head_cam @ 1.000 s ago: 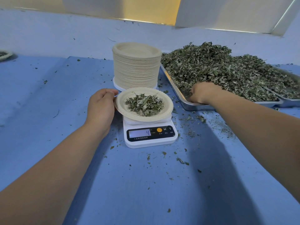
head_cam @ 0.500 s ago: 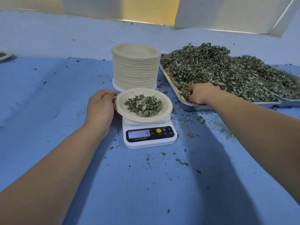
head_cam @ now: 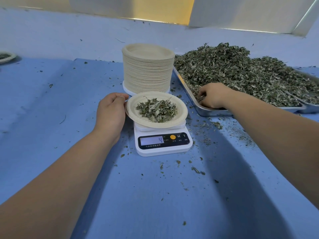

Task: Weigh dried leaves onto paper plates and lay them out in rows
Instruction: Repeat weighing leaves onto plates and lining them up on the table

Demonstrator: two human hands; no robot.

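A paper plate (head_cam: 181, 116) is sitting on top of a small white scale (head_cam: 163, 149), near the middle of the blue surface (head_cam: 51, 109). A loose portion of dried leaves (head_cam: 157, 109) is lying in the plate's hollow, and the scale's display is showing a 4.

The left hand (head_cam: 111, 109) is holding the plate by its left rim, with the thumb lying over the edge and the fingers curled in beside it. Just behind the scale a tall stack of paper plates (head_cam: 147, 71) is standing upright on a white base.

To the right, a metal tray (head_cam: 207, 112) is carrying a big heap of dried leaves (head_cam: 233, 69). The right hand (head_cam: 213, 95) is reaching into the tray's near corner, its fingers bent down among the leaves; whether they are closing on a pinch cannot be told. A second tray (head_cam: 310, 108) is showing at the right edge, touching the first, also heaped with leaves.

Leaf crumbs (head_cam: 196, 169) are lying scattered over the surface around the scale and tray. Far off at the left edge, another plate (head_cam: 10, 57) with something dark green in it is peeking into view.
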